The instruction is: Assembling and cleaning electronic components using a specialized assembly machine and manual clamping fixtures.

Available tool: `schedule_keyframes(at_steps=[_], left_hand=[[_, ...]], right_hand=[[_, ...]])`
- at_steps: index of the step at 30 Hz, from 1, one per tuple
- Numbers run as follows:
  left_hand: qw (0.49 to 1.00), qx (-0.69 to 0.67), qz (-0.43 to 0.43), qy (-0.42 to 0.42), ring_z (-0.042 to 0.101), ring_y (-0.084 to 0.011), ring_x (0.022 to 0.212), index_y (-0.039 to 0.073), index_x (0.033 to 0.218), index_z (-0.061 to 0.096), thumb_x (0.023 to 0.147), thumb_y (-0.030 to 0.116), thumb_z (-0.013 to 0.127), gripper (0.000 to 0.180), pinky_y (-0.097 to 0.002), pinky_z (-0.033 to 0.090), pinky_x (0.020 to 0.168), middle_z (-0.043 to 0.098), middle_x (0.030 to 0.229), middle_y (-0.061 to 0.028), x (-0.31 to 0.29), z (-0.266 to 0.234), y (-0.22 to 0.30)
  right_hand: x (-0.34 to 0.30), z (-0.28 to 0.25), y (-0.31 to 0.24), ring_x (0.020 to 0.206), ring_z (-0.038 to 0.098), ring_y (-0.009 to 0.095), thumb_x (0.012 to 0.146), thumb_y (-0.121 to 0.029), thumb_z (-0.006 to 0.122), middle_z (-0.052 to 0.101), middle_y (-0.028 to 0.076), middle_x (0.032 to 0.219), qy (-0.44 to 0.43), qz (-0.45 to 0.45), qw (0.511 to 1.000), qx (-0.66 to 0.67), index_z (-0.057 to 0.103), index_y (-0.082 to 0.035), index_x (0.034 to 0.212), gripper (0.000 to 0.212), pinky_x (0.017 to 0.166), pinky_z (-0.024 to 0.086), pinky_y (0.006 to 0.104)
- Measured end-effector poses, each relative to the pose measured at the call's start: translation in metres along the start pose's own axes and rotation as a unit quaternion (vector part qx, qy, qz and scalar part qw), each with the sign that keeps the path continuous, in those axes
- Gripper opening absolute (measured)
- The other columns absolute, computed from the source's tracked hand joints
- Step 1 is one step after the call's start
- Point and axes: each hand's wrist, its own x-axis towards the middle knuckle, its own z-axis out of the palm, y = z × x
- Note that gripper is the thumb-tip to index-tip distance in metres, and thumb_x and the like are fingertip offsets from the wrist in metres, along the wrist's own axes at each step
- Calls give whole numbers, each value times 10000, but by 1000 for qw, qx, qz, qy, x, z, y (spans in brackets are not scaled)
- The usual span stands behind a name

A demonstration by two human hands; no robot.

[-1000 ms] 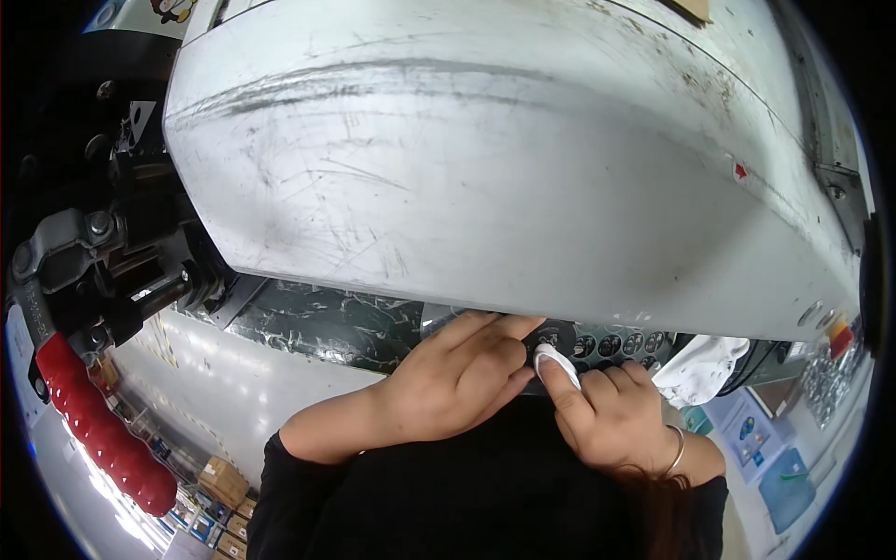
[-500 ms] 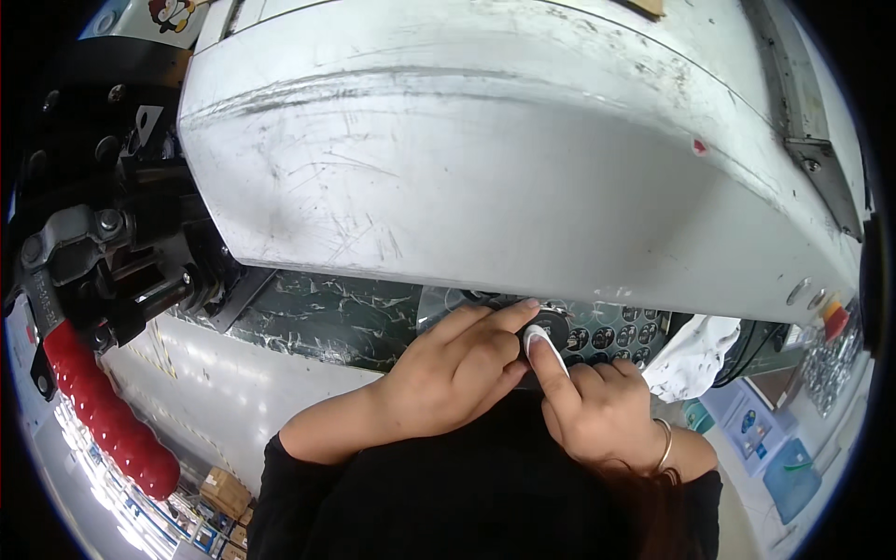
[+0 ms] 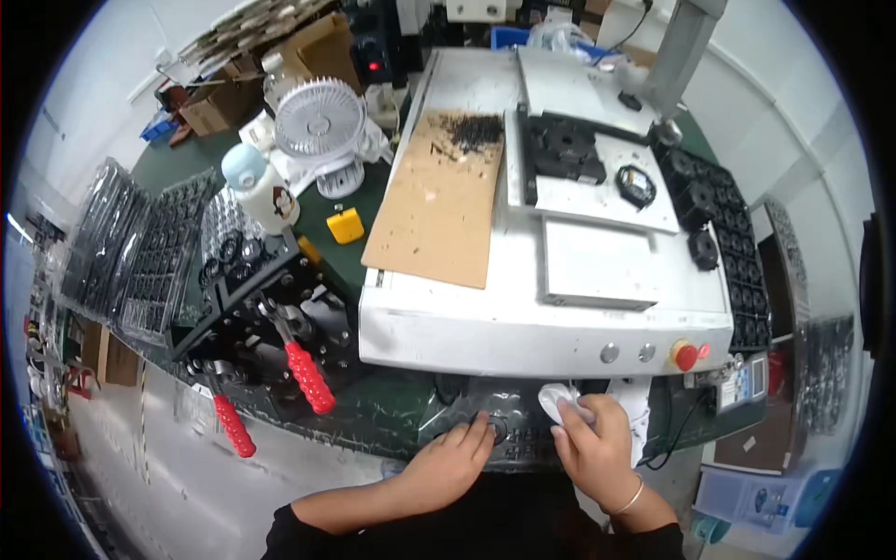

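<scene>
I have the bare left hand (image 3: pixel 453 457) beside a round dark part (image 3: pixel 499 430); its grip I cannot tell. My right hand (image 3: pixel 597 446) pinches a wadded white cloth (image 3: pixel 554 399) over the dark green counter (image 3: pixel 364 408). Beyond: a white metal machine (image 3: pixel 504 341) bearing flat brown cardboard (image 3: pixel 431 201).

A gap sits between left hand (image 3: pixel 448 469) and right hand (image 3: pixel 599 453) — the white machine (image 3: pixel 523 338) blocks the front, red handles (image 3: pixel 308 378) block the left.
</scene>
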Motion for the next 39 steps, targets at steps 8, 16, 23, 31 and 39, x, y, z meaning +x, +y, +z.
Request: schedule_keyframes(at_steps=[8,16,23,31,39], left_hand=[[990,-106,80,36,570,-291,917,11,1069,582,808,247,686,367,-358,478,771,548,1090,-171,45,-74,2],[971,2,92,221,543,-293,959,40,1052,585,771,286,724,399,-376,435,814,535,1088,-139,120,-96,-16],[971,5,127,204,502,-283,985,-2,1121,545,785,327,669,486,-361,417,817,527,1087,-151,132,-90,-29],[968,90,151,178,485,-246,982,11,1174,534,810,408,626,547,-336,403,794,519,1100,-129,131,-84,-31],[953,157,184,182,474,-226,962,61,1240,526,815,422,599,562,-335,397,765,503,1084,-113,127,-78,-34]], right_hand=[[89,-103,49,934,572,319,688,-112,762,571,168,1009,136,-1,991,-4,630,3,958,322,805,476,380],[204,-99,121,1015,581,302,706,-299,782,566,178,1106,24,70,997,-11,600,50,1137,583,869,479,353],[220,-115,123,993,588,268,694,-336,782,564,175,1109,-126,76,987,57,602,64,1142,628,877,474,304],[224,-99,128,926,598,231,759,-310,716,574,169,1076,-54,110,767,629,523,-2,1259,618,807,513,298],[233,-81,105,857,609,252,868,-413,561,563,218,1095,-97,92,485,864,409,-24,1362,647,804,542,340]])
